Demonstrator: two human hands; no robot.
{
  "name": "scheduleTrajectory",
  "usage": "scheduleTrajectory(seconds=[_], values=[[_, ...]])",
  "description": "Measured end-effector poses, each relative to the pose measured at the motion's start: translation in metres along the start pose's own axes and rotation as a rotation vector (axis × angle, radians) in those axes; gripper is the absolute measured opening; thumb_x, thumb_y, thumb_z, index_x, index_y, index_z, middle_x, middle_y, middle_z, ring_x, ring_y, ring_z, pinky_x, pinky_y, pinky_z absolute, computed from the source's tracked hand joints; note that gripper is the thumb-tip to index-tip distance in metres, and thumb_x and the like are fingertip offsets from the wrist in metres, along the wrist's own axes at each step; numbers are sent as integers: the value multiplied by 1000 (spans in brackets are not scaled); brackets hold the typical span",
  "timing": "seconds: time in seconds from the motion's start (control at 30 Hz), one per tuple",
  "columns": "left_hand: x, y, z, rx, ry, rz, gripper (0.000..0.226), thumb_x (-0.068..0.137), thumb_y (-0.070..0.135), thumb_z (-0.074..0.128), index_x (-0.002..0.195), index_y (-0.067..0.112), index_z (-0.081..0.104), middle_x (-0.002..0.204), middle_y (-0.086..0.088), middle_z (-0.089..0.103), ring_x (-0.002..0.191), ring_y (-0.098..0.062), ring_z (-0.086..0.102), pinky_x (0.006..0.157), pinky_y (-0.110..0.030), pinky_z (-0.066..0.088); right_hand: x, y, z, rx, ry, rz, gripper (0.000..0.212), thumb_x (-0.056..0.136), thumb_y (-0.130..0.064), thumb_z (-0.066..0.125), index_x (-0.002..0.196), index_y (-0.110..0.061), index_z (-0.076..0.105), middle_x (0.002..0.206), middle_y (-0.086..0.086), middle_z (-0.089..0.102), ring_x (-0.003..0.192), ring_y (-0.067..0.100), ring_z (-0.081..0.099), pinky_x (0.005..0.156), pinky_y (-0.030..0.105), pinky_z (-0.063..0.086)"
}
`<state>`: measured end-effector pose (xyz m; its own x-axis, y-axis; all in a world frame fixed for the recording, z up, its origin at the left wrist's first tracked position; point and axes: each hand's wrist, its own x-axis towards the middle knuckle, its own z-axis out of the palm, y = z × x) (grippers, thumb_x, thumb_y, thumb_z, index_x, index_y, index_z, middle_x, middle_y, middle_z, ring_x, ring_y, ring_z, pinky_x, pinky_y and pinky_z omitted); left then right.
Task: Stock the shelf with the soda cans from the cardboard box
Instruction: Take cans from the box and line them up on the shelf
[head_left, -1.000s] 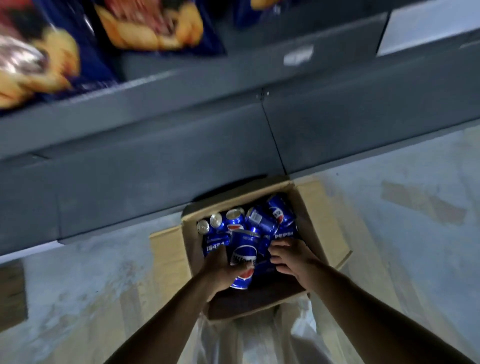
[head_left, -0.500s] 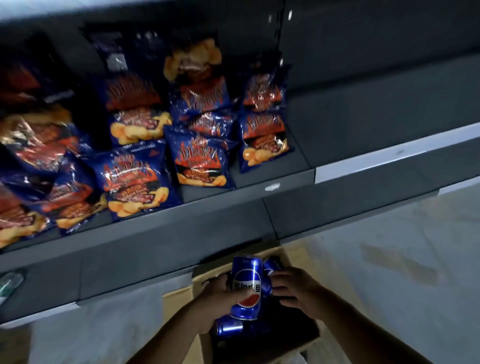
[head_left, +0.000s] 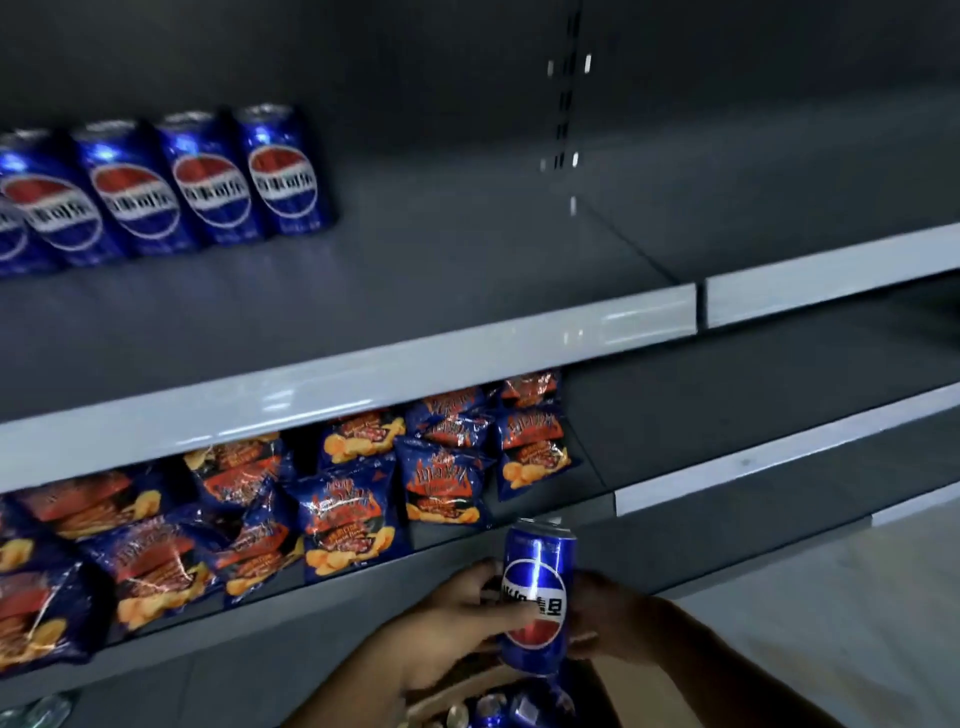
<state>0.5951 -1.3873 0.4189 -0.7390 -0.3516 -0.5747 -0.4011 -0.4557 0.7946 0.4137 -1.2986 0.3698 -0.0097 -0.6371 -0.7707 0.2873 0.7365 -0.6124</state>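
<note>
1. The blue soda can (head_left: 537, 597) has risen clear of the cardboard box (head_left: 613, 686) since a second ago, upright below the chip bags (head_left: 343, 519).
2. The left hand (head_left: 452, 623) grips it; the right hand (head_left: 613, 618) touches its far side, grasp unclear.
3. Four cans (head_left: 171, 182) stand on the upper shelf (head_left: 467, 270).

5 shelved cans (head_left: 208, 182), 1 held can (head_left: 537, 592).

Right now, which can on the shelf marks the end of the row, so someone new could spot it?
Start at the upper shelf, above the chip bags. A row of blue cans stands at its left rear. The end can is the rightmost one, the only one with bare shelf to its right.
</note>
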Motion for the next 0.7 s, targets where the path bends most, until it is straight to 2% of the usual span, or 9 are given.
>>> scheduleTrajectory(seconds=[0.07,0.13,0.2,0.23,0.4,0.5,0.6,0.7], values=[[-9,21,4,-11,-30,77,70,69,22,79,132,14,50,125,-12,63,119,-27,58,104,-43,44,-14,-19,2,-25,-22,-13,34,74,-45,60,96,-19,63,94,8,65,82,19,57,81,33,44],[-18,40,8,-54,-57,120,72,68,19,79,133,14,49,127,-11,63,119,-27,58,100,-41,47,-9,-29,-8,-66,-11,-52,48,61,-53,66,95,-19,66,104,10,65,91,21,57,90,36,42],[-28,59,11,-91,-97,164,73,64,16,80,131,12,50,126,-11,63,118,-27,59,94,-41,50,-1,-32,-32,-116,-6,-111,68,64,-60,71,116,-16,66,124,12,63,117,30,57,110,49,33],[-34,68,13,-96,-124,189,72,64,15,81,130,12,51,125,-12,63,117,-29,59,93,-41,51,-7,-38,-37,-153,-14,-119,72,68,-62,69,124,-18,61,128,12,61,123,32,53,111,54,30],[-64,118,20,-98,-236,313,77,65,16,87,132,12,51,131,-17,58,123,-34,54,99,-45,46,-91,-110,-4,-321,-84,-77,62,81,-53,53,132,-18,50,132,9,59,119,27,58,101,43,46],[-82,147,21,-55,-258,407,70,69,17,84,131,11,52,130,-18,58,121,-34,55,97,-43,47,-116,-140,1,-510,-155,-96,32,100,-24,44,130,-13,47,133,14,56,115,25,58,104,42,43],[-100,173,20,-44,-171,490,72,62,19,89,126,11,57,124,-17,63,113,-29,62,89,-34,51,-139,-167,4,-657,-200,-127,18,95,-11,53,110,-15,63,106,0,71,101,15,65,103,36,45],[-115,193,13,-20,-29,546,74,52,18,87,119,10,59,109,-11,71,98,-22,68,78,-27,54,-175,-200,15,-801,-157,-271,31,88,-12,65,119,-14,62,113,-3,67,104,9,63,83,22,52]])
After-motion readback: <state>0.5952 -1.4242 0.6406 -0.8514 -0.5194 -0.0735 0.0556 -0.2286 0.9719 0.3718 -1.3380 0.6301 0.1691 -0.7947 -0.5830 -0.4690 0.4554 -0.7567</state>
